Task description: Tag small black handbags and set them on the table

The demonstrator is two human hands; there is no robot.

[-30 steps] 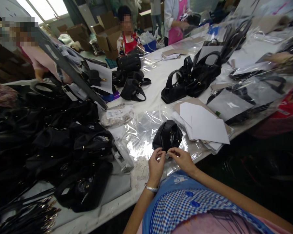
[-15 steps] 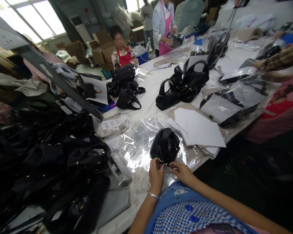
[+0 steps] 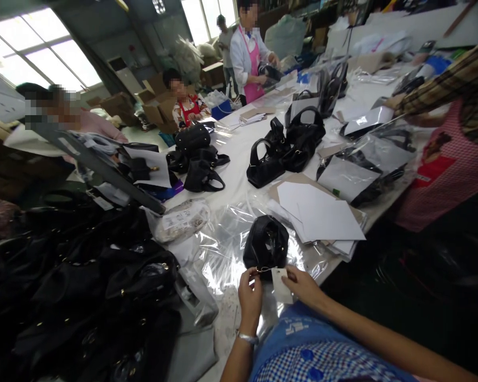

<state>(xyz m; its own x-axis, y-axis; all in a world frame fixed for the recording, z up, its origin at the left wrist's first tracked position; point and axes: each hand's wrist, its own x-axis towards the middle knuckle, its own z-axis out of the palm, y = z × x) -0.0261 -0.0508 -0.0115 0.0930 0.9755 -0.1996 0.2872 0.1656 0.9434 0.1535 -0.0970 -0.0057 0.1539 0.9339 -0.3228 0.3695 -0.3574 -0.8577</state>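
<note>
A black handbag [image 3: 264,241] with its handle up stands on clear plastic in front of me. At its near edge my right hand [image 3: 305,285] pinches a pale hang tag [image 3: 281,287]. From the tag a thin string loop [image 3: 266,269] runs left to the bag's gold-coloured hardware. My left hand [image 3: 250,292] is closed there, fingertips together at the string's far end; the exact grip is partly hidden. Under the bag lie shiny clear plastic bags [image 3: 227,233].
White and brown sheets [image 3: 318,212] are stacked right of the bag. Many black handbags [image 3: 79,270] pile up on the left. More handbags [image 3: 290,140] stand farther up the table, beyond a slanting grey post [image 3: 103,164]. Several co-workers are around; a plaid sleeve [image 3: 442,79] reaches in from the right.
The pale hang tag has come into view in my right hand, with its string stretched toward my left. The handbag's handle has shifted slightly. My view has tilted up a little.
</note>
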